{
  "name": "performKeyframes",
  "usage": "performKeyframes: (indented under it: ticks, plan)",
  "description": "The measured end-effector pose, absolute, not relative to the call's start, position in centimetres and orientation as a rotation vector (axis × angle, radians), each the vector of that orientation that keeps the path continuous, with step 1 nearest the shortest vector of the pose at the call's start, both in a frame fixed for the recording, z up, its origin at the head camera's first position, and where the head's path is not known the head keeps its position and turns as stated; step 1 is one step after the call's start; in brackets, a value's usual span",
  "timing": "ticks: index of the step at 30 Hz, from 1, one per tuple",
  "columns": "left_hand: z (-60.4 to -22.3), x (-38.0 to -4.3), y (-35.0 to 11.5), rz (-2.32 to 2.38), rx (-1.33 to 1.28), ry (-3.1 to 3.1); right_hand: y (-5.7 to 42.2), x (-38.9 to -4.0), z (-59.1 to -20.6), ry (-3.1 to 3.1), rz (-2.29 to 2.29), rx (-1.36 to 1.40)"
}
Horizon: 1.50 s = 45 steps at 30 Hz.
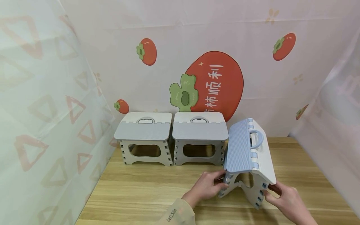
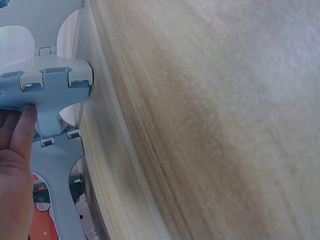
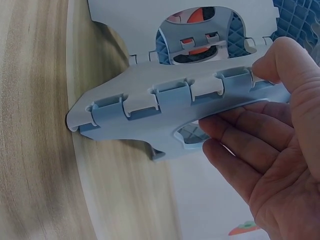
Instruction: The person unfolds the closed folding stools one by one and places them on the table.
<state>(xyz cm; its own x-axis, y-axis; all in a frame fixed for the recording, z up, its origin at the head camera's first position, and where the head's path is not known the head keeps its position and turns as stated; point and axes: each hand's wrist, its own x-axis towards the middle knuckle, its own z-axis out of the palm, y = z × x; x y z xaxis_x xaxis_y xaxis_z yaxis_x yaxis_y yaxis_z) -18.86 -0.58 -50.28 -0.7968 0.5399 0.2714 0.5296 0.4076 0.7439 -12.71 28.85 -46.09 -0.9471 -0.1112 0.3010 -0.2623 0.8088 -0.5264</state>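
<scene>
A blue-and-white folding stool [image 1: 239, 147] stands partly folded on the right of the table in the head view, its two seat panels sloping like a roof around a carry handle. Its hinged legs [image 3: 170, 95] bend inward below. My left hand [image 1: 206, 186] grips the left leg edge, thumb in front; in the left wrist view its fingers lie against the blue leg [image 2: 50, 107]. On the other side, my right hand [image 1: 287, 198] pinches the right leg edge beneath the white panel. In the right wrist view the thumb is over the hinge and the fingers are under the leg.
Two unfolded stools, a left one [image 1: 143, 131] and a middle one [image 1: 199, 131], stand side by side at the back; the middle one is right beside the partly folded stool. Behind the wooden table [image 1: 135, 193] hangs a white sheet [image 1: 112, 56] with persimmon prints.
</scene>
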Motion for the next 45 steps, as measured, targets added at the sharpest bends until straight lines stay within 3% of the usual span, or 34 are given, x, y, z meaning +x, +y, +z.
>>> performKeyframes:
  ticks: [45]
  plan:
    - [-50.1, -18.7, -0.5, 1.382, 0.988, 2.633, 30.2, -12.7, -46.0, -2.814, 0.837, 0.256]
